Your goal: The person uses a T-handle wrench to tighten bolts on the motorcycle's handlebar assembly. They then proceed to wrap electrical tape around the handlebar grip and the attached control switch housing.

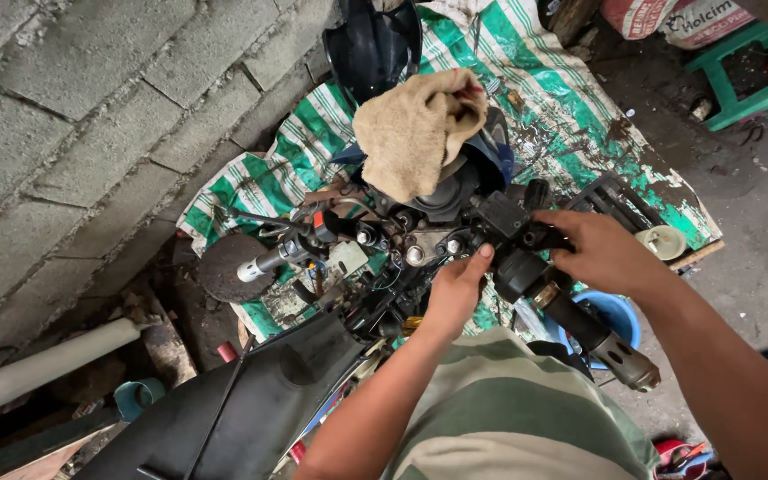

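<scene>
Green-striped tarp (pixel 571 98) behind; switch housing (pixel 513 222) betw. left hand (pixel 457 289) & right hand (pixel 606 253).

Black switch housing (pixel 513 227) on stripped motorbike handlebar (pixel 571 316), upright.

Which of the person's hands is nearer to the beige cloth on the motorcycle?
Left. The left hand is below the beige cloth, at the handlebar clamp. The right hand is farther right, on the black switch housing.

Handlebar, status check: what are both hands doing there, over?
Left hand pinching under the black switch housing. Right hand gripping it from the side. Handlebar grip bare below. Tan rag draped over the front, clear of the hands.
</scene>
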